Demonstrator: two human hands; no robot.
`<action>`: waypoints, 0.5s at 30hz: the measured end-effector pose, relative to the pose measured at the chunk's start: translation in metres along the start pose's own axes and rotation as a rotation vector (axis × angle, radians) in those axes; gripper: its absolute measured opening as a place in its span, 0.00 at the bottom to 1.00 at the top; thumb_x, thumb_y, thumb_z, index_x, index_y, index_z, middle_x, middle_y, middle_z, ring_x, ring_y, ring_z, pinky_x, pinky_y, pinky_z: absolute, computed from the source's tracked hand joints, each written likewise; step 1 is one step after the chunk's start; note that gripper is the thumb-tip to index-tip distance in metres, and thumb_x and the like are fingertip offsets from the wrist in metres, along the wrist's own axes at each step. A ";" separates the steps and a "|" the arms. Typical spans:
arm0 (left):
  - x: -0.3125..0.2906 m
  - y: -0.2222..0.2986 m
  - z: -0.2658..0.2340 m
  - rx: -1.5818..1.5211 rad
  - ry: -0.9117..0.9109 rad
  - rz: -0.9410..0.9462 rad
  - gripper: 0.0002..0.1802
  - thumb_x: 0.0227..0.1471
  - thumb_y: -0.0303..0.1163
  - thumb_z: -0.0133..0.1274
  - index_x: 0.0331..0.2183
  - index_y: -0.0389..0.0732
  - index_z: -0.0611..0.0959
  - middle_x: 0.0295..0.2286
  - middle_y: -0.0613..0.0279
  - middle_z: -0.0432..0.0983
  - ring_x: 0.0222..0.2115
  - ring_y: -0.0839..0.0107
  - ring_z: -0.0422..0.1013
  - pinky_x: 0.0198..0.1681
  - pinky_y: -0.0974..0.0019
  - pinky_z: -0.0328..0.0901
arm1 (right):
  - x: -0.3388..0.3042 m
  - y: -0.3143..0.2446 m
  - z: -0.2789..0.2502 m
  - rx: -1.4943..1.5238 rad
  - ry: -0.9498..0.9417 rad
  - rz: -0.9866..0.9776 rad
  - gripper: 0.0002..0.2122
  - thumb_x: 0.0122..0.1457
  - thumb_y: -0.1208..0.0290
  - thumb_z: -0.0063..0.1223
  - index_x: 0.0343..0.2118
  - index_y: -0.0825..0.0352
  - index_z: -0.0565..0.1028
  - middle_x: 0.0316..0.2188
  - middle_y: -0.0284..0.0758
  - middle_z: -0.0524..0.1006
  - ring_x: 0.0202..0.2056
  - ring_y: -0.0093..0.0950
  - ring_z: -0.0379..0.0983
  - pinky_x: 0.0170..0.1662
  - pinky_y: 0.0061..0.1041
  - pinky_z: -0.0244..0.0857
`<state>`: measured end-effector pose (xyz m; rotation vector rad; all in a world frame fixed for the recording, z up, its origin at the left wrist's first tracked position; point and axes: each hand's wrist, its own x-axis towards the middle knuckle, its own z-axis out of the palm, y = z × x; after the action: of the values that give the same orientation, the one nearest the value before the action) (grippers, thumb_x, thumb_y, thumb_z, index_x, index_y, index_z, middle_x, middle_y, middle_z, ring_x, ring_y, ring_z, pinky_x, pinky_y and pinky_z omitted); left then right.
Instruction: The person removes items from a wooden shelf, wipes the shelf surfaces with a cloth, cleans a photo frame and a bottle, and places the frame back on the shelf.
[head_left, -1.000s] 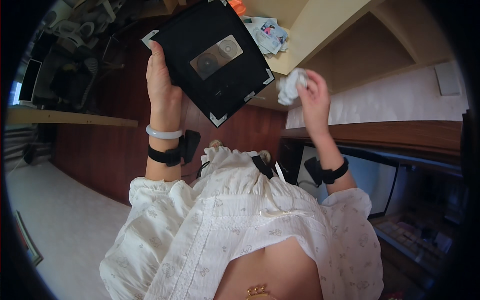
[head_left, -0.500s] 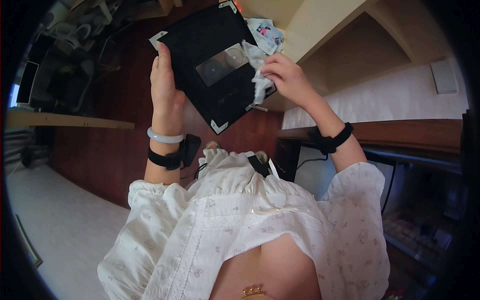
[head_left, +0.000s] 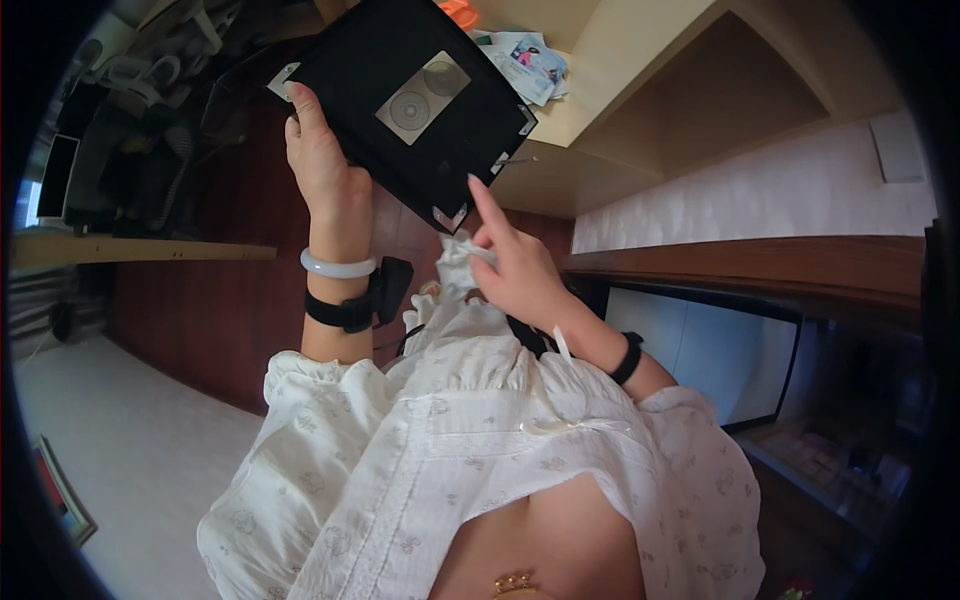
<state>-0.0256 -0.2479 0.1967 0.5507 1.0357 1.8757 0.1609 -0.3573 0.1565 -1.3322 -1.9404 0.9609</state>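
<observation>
The two hands are apart. The left hand point(head_left: 325, 150) clamps the left edge of a flat, black, rectangular panel with silvery corner pieces point(head_left: 370, 75), its thumb lying over the front near one corner. The panel is held up, turned diagonally, above the reddish-brown wooden floor point(head_left: 240, 310); a beige rectangular inset with two circles point(head_left: 422, 98) shows on its face. The right hand point(head_left: 520, 265) grips a crumpled white cloth or tissue point(head_left: 457, 262) below the panel's lower corner, index finger stretched to the panel; whether it touches, I cannot tell. Papers point(head_left: 530, 68) lie on the pale wooden shelf point(head_left: 572, 118) beyond.
</observation>
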 end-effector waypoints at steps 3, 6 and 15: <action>-0.001 0.003 0.003 0.018 0.046 -0.022 0.27 0.55 0.50 0.47 0.45 0.35 0.73 0.43 0.61 0.72 0.43 0.70 0.69 0.47 0.70 0.64 | 0.021 -0.018 0.004 -0.160 -0.104 0.105 0.40 0.45 0.77 0.46 0.63 0.58 0.42 0.23 0.42 0.74 0.24 0.43 0.72 0.29 0.40 0.66; -0.002 0.002 0.004 0.004 0.038 -0.046 0.27 0.55 0.50 0.47 0.44 0.36 0.72 0.42 0.61 0.72 0.41 0.71 0.70 0.45 0.70 0.64 | 0.023 -0.017 0.009 -0.262 -0.114 0.112 0.41 0.45 0.76 0.46 0.63 0.59 0.41 0.21 0.44 0.73 0.23 0.43 0.72 0.28 0.41 0.66; -0.005 0.000 0.007 0.025 0.119 0.028 0.24 0.54 0.50 0.50 0.36 0.35 0.71 0.33 0.62 0.72 0.33 0.75 0.69 0.38 0.72 0.65 | 0.023 0.011 0.028 -0.391 0.118 -0.116 0.39 0.46 0.75 0.49 0.63 0.57 0.46 0.22 0.42 0.72 0.24 0.40 0.72 0.29 0.38 0.68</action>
<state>-0.0180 -0.2495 0.2002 0.4747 1.1355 1.9414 0.1370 -0.3391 0.1329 -1.4275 -2.1577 0.4489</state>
